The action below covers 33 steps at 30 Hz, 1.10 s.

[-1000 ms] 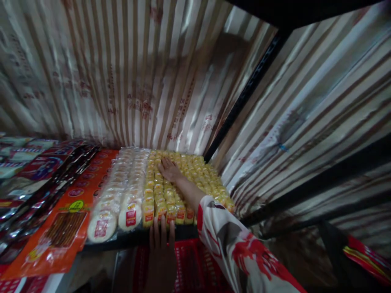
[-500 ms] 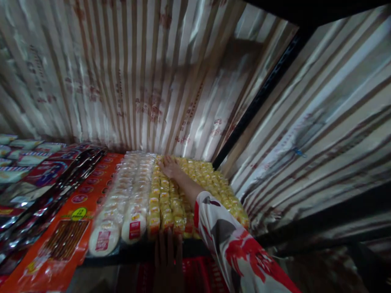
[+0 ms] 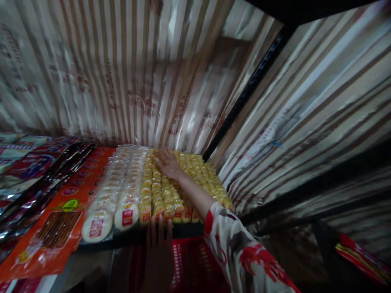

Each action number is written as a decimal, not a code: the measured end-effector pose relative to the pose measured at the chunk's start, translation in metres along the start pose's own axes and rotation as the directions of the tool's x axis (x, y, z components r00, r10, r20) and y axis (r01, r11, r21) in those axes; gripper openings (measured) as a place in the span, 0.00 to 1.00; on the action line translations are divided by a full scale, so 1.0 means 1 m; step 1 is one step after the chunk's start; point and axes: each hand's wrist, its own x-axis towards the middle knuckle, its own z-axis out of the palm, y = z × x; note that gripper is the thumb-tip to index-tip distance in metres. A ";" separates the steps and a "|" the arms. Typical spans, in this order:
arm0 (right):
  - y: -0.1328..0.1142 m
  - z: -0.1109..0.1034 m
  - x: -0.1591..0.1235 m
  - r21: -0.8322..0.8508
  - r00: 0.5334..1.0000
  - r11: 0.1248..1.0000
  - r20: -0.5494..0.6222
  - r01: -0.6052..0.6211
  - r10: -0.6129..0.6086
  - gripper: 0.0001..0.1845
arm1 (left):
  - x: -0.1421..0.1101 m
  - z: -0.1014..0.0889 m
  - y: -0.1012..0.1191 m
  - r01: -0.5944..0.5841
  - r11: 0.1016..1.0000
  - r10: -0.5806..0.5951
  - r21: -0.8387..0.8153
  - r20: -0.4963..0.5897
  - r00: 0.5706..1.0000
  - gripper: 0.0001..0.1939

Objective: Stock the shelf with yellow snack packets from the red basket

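Note:
Small yellow-wrapped snack packets (image 3: 163,191) stand in tight rows on a dark shelf (image 3: 122,237). My right hand (image 3: 169,164) rests palm down on the back of these rows, fingers stretched out and somewhat apart. It comes from a white sleeve with red and grey patches. My left hand (image 3: 159,248), in shadow, is upright at the shelf's front edge. Its straight fingers reach the front faces of the yellow packets; whether they press on them I cannot tell. Left of the yellow rows lie two rows of round white packaged cakes (image 3: 126,211) in clear wrap.
Orange bags of brown sticks (image 3: 58,228) and dark shiny packets (image 3: 61,171) fill the shelf's left side. Striped sheeting (image 3: 137,73) hangs behind. A black post (image 3: 244,97) rises at the back corner. Red packages (image 3: 195,260) sit below the shelf.
The view has swung a little right, then back. My right hand has slid slightly back and then rightward over the yellow packets. My left hand keeps to the front edge.

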 end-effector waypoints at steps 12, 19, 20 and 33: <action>-0.010 0.041 -0.205 -0.025 0.938 0.981 -0.289 0.194 -0.193 0.21 | 0.002 -0.007 0.000 0.028 0.999 -0.029 -0.044 -0.037 0.999 0.27; -0.016 0.062 -0.228 0.040 0.916 0.987 -0.380 0.155 -0.129 0.24 | 0.002 -0.010 -0.003 0.008 0.998 -0.013 -0.065 -0.089 0.996 0.26; -0.017 0.063 -0.229 0.047 0.920 0.985 -0.369 0.164 -0.136 0.25 | 0.002 -0.011 -0.003 0.012 0.997 -0.019 -0.071 -0.095 0.995 0.26; -0.017 0.080 -0.229 0.012 0.927 0.991 -0.356 0.135 -0.121 0.30 | 0.007 -0.028 -0.007 0.078 0.950 -0.114 -0.303 -0.104 0.988 0.33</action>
